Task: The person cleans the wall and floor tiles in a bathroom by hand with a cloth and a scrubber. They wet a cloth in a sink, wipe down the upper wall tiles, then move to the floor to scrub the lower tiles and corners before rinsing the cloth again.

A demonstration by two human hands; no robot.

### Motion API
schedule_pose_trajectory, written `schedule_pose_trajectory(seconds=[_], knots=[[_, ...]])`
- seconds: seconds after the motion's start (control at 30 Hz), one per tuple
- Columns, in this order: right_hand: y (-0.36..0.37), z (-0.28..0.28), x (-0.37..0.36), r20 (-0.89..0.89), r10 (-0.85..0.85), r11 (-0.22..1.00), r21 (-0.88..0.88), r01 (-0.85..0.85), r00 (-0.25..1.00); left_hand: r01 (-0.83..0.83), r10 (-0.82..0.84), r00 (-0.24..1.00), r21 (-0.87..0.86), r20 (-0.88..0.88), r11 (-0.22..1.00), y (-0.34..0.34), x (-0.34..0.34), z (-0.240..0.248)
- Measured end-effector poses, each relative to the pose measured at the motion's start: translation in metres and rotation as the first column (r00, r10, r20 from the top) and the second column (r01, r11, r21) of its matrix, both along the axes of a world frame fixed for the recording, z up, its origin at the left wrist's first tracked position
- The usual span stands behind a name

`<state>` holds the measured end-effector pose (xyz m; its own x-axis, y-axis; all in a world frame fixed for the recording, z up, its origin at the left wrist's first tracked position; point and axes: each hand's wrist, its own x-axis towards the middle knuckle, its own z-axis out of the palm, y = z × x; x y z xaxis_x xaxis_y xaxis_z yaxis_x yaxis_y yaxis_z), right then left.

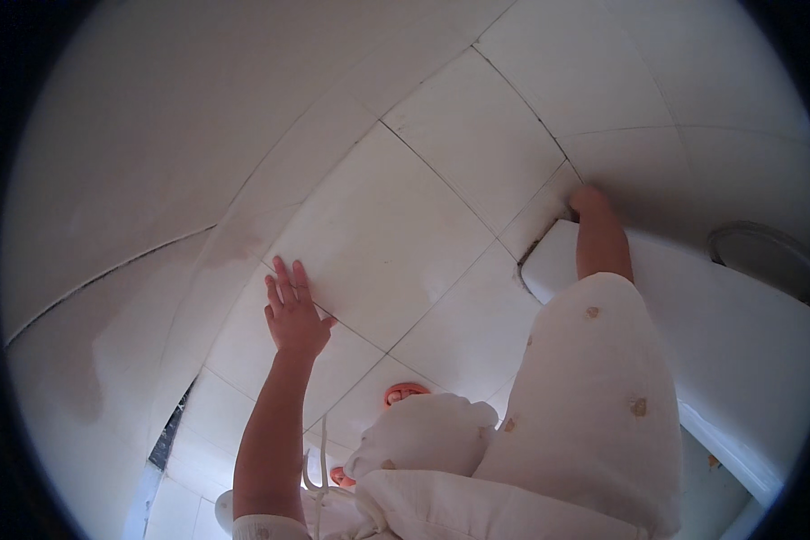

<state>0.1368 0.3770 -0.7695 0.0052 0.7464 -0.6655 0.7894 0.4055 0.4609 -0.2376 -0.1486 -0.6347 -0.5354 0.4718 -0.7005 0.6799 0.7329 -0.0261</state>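
At my far left, a pale wall (pixel 135 162) curves away, crossed by a dark seam (pixel 108 279), and lower down a dark speckled strip (pixel 171 425) runs beside it. Next comes my left hand (pixel 295 315), empty and unclenched, fingers spread and thumb out to the right, against the pale tiles (pixel 396 243); I cannot tell how firmly the palm presses. My bare left forearm rises from the lower edge, and just right of it a pale cord (pixel 322 459) dangles. Two orange sandals (pixel 407 391) show farther down, partly covered by my white clothing (pixel 567 432), which carries small tan patches. Dark tile joints cross the middle and meet the far corner. There, my right hand (pixel 590 200) reaches down just beyond the rounded end of a white fixture (pixel 693 315), near its dark edge. Its fingers look bent, but their tips are hidden, so I cannot tell whether they grip anything. The fixture stretches away to the right, with a grey loop (pixel 763 241) near its far side.
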Motion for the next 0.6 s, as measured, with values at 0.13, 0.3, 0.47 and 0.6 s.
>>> schedule_pose_trajectory(seconds=[0.13, 0.3, 0.47, 0.6], knots=[[-0.05, 0.028, -0.082, -0.248, -0.123, 0.972, 0.166, 0.167, 0.961, 0.0, -0.003, 0.997, -0.04, -0.072, 0.999, -0.014, -0.006, 0.001], [-0.113, 0.111, -0.14, -0.182, 0.169, 0.951, 0.288, -0.112, 0.969, 0.035, -0.035, 0.999, 0.003, -0.04, 0.999, -0.005, 0.0, 0.001], [-0.183, 0.097, -0.216, -0.628, -0.166, 0.797, 0.369, 0.479, 0.76, 0.013, -0.013, 0.998, -0.002, -0.059, 1.0, -0.007, 0.002, 0.003], [-0.252, 0.056, -0.236, -0.548, 0.3, 0.847, 0.53, 0.047, 0.781, -0.023, 0.023, 0.999, 0.007, -0.043, 1.0, -0.014, -0.001, 0.001]])
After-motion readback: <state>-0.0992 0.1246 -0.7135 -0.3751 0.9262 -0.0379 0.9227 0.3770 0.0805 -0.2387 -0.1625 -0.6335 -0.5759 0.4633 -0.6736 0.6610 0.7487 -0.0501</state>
